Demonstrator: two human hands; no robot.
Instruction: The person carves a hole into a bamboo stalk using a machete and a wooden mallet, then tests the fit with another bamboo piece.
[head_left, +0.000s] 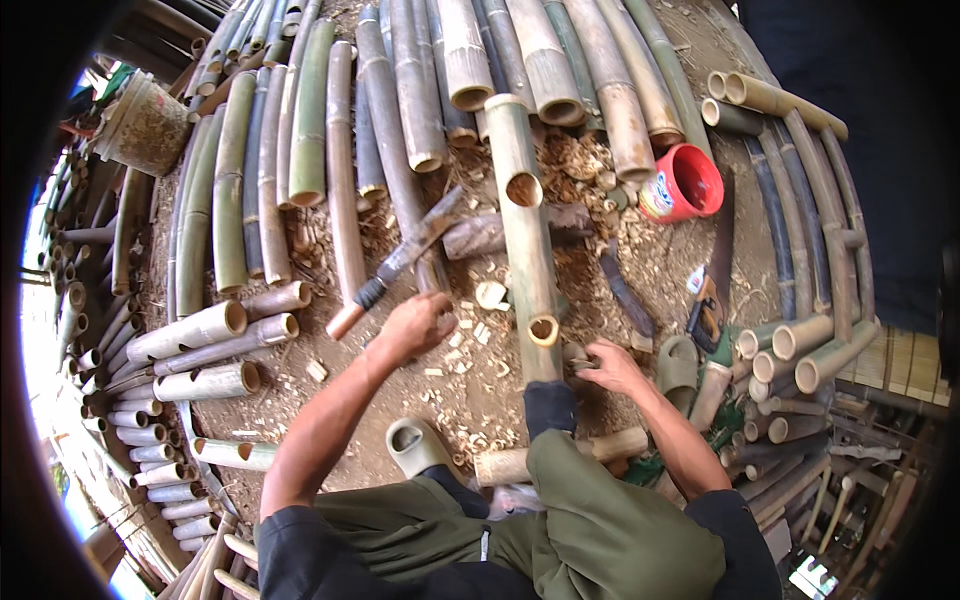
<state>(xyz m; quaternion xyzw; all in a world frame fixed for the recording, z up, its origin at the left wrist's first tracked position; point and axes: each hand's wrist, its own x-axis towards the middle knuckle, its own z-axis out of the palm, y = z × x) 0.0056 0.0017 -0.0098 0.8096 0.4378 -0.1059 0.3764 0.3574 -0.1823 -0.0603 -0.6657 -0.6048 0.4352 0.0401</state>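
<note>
A bamboo pole (530, 265) with two cut holes in its upper side lies lengthwise before me, across a short dark log (475, 236). My foot in a dark sock (550, 407) rests on its near end. Left of the pole, my left hand (418, 325) is curled closed over the chips; what it holds, if anything, is hidden. A knife (405, 255) with a dark-wrapped wooden handle lies just beyond that hand. My right hand (612, 368) is at the pole's right side near the lower hole, fingers pinched around a small dark thing I cannot make out.
Rows of bamboo poles (310, 130) line the far side. Cut bamboo pieces (205, 380) are stacked at the left, more (800, 350) at the right. A red bucket (685, 185), a handsaw (708, 305), a curved dark tool (628, 292) and a loose clog (678, 368) lie right of the pole.
</note>
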